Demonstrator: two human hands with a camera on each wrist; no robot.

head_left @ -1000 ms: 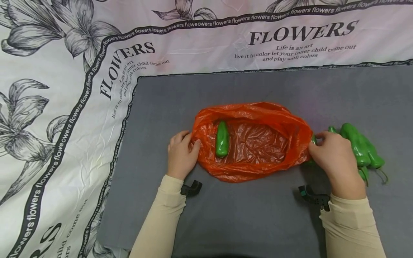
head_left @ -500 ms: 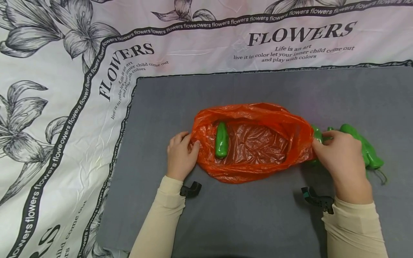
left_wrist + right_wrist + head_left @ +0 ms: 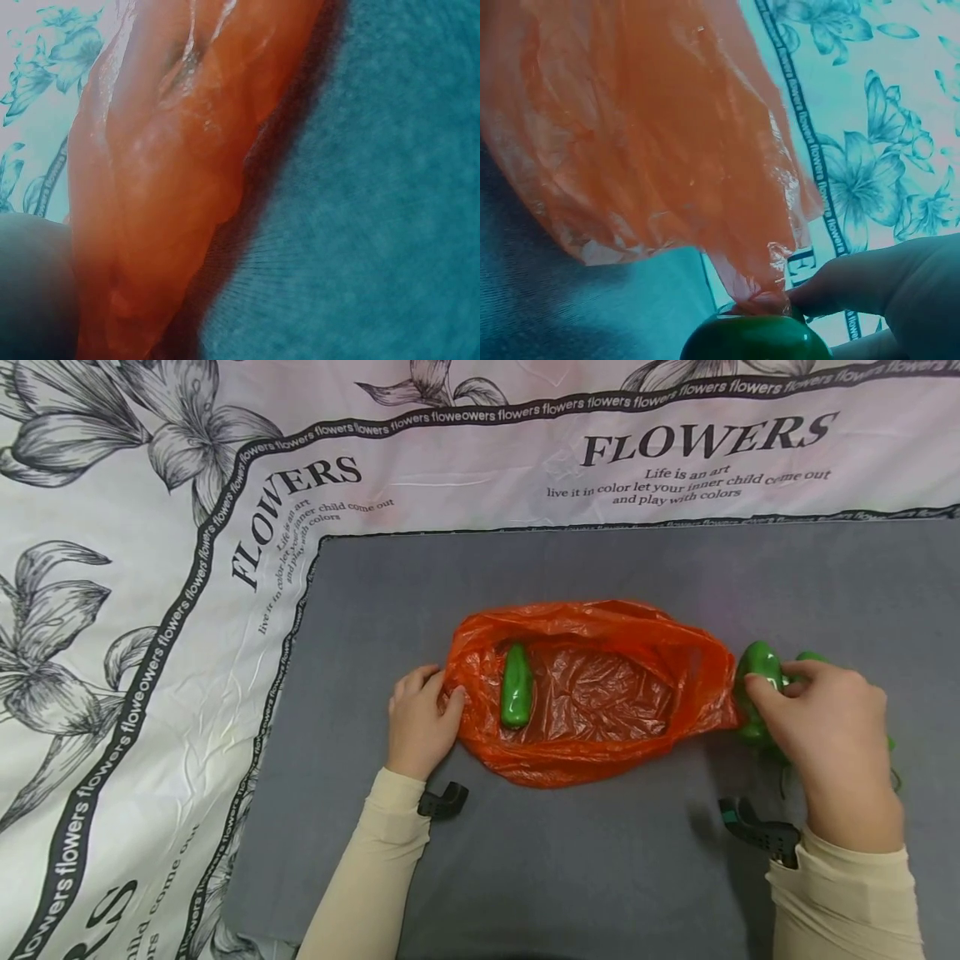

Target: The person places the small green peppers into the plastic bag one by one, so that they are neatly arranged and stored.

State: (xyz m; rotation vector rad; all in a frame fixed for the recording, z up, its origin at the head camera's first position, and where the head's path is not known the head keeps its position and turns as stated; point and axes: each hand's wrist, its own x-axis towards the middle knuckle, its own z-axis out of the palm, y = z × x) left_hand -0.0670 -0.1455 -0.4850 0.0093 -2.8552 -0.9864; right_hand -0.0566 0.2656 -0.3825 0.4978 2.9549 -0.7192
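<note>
In the head view the red plastic bag (image 3: 570, 768) lies open-mouthed with one green pepper (image 3: 516, 687) inside at its left. My left hand (image 3: 420, 722) grips the bag's left rim between thumb and fingers. The right hand (image 3: 840, 735) is past the bag's right end, its thumb and fingers curled round another green pepper (image 3: 759, 664). In the right wrist view that pepper (image 3: 757, 341) touches the narrow end of the bag (image 3: 682, 150), beside my thumb. The left wrist view shows bag film (image 3: 165, 195) close up; the left fingertips are hidden there.
More green peppers (image 3: 812, 657) lie beneath and behind the right hand, mostly covered by it. The grey mat (image 3: 570, 868) lies under the bag, bordered by a flower-printed cloth (image 3: 480, 468) at the back and left.
My right hand has moved right, off the bag's rim, and the nearest pepper has shifted slightly right with it. The bag's right end stretches a little farther right. The left hand stays put.
</note>
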